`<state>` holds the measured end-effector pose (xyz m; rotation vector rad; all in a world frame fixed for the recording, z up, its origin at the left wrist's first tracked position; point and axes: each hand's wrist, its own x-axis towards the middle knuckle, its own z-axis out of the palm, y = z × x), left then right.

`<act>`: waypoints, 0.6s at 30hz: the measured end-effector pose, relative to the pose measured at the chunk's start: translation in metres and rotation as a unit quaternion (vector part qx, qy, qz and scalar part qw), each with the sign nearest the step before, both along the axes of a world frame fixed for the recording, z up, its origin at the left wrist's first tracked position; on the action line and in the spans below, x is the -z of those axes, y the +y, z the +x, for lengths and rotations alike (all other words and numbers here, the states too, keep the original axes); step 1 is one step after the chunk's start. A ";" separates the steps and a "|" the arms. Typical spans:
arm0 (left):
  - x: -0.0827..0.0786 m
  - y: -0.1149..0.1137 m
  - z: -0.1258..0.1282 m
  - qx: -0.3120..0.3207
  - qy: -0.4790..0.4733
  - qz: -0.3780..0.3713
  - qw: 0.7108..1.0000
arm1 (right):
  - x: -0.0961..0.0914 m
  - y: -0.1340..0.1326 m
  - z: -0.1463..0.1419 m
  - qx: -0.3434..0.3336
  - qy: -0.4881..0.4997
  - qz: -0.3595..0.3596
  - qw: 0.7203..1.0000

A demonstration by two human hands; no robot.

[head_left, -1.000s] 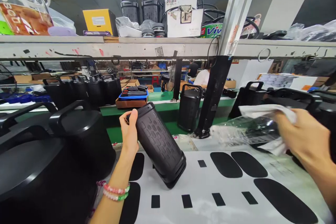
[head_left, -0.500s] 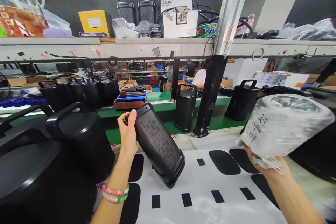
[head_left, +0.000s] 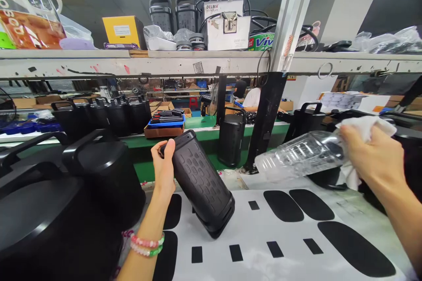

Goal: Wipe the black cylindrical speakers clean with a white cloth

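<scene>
My left hand grips the top end of a black cylindrical speaker. The speaker leans to the left, with its lower end resting on the white mat with black patches. My right hand is closed on a clear plastic bottle together with a white cloth. The bottle lies nearly level in the air and points left toward the speaker, a short gap away from it.
Large black speakers with handles crowd the left foreground. More black speakers stand on the green conveyor behind, beside a black post. A shelf overhead carries boxes and cables. A person sits far back.
My right hand swung the bottle up so its base faced me, then lowered it again to a level pose pointing left. The left hand and the speaker stayed almost still.
</scene>
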<state>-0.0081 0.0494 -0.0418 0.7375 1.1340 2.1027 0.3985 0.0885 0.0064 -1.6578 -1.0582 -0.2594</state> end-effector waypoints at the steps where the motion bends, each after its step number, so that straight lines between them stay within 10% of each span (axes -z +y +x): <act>1: 0.000 0.000 0.000 0.004 0.000 0.003 1.000 | -0.008 0.001 -0.006 -0.001 -0.072 -0.037 0.997; 6: 0.002 -0.003 0.001 0.023 0.003 0.026 0.999 | -0.007 0.018 -0.035 -0.056 -0.238 -0.106 0.964; 14: 0.005 0.000 0.002 0.034 -0.003 0.047 0.998 | -0.002 0.034 -0.049 -0.064 -0.203 -0.083 0.973; 18: 0.005 0.000 0.003 0.034 -0.009 0.042 0.999 | 0.008 0.010 -0.100 -0.081 -0.135 -0.031 0.987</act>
